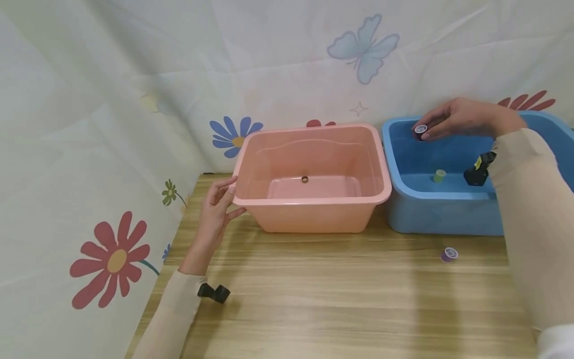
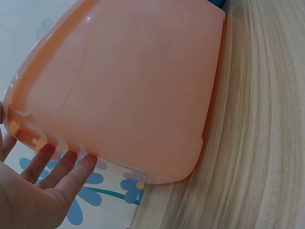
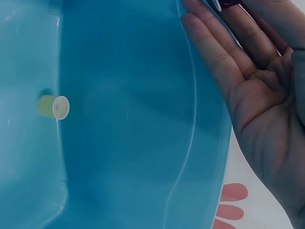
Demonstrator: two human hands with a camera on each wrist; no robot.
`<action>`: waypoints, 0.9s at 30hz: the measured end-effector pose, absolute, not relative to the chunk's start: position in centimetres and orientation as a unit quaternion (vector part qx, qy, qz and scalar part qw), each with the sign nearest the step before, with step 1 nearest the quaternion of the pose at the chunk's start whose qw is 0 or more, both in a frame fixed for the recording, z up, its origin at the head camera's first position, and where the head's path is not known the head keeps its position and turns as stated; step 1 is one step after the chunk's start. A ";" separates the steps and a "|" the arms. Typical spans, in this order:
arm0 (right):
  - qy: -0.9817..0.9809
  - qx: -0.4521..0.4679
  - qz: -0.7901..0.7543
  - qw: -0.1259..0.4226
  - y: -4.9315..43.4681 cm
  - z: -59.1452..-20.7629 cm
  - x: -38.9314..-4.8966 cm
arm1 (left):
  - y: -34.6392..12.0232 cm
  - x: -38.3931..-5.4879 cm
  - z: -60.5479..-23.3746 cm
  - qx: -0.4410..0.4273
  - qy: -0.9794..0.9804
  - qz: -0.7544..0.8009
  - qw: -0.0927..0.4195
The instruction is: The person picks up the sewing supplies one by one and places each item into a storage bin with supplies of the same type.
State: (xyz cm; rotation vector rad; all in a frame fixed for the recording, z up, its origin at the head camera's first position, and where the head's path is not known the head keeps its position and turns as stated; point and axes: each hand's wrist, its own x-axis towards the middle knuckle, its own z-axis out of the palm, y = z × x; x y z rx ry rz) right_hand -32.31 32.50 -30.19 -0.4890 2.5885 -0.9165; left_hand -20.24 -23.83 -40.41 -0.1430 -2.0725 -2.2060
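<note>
Small dark cup (image 1: 420, 133) in right hand (image 1: 462, 119) over blue tub (image 1: 444, 214)

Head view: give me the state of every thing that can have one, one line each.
Pink tub, upright, open-topped
Blue tub, upright, open-topped
Dark cup, pinched in right hand
Green cup, inside blue tub
Purple cup, outside, on table
Small brown piece, inside pink tub
Left hand, gripping pink tub's rim
</note>
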 end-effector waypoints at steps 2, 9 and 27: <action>0.912 -0.170 -0.326 0.183 32.5 -30.4 -32.4 | -23.8 -20.2 -40.4 -0.048 -0.683 -0.727 0.054; 0.905 -0.163 -0.330 0.212 32.6 -30.5 -32.4 | -23.8 -20.2 -40.4 -0.047 -0.682 -0.728 0.057; 0.904 -0.197 -0.312 0.217 32.6 -30.9 -32.3 | -23.9 -20.3 -40.5 -0.047 -0.684 -0.726 0.051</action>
